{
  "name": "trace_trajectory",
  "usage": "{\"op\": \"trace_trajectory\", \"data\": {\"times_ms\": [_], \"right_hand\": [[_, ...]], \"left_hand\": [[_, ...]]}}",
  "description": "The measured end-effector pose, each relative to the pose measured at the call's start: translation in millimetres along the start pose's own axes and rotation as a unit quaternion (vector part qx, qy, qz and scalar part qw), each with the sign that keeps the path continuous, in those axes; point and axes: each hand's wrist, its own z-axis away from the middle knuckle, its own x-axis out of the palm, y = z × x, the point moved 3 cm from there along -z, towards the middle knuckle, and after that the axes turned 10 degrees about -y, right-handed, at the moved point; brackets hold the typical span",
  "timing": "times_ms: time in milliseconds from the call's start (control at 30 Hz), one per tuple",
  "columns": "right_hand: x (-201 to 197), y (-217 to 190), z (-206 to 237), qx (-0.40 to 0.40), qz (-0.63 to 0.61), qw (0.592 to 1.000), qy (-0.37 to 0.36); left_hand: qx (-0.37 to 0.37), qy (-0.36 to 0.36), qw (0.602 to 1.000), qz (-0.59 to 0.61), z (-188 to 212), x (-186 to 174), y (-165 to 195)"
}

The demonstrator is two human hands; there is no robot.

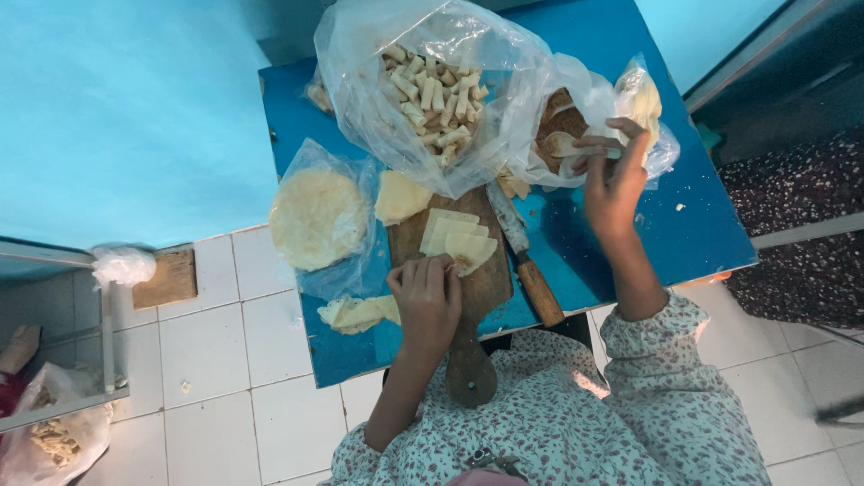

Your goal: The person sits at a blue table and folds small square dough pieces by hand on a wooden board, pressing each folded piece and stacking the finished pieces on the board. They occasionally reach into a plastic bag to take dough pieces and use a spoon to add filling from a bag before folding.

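In the head view, the left hand [427, 301] rested on a wooden board [481, 283], its fingertips pinching the edge of the pale wrappers [457, 241] stacked at the board's middle. The right hand [614, 184], at two o'clock from the board, reached into a small bag [576, 112] of brown filling, fingers closed on a spoon [567, 144]. A knife [524, 256] lay just right of the board, blade toward twelve o'clock. A large bag [423, 81] of rolled sticks sat at twelve o'clock, on the blue table [684, 234]. A round stack of sheets [317, 218] in plastic lay at nine o'clock, with loose scraps [355, 313] at seven o'clock.
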Motion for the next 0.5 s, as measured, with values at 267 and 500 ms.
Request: {"op": "trace_trajectory", "data": {"times_ms": [267, 500], "right_hand": [[-10, -11, 33, 0.049, -0.287, 0.957, 0.005], [39, -24, 70, 0.100, -0.353, 0.914, -0.173]], "left_hand": [[-0.014, 0.007, 1.000, 0.009, 4, 7, -6], [-0.017, 0.016, 1.000, -0.001, 4, 12, -10]]}}
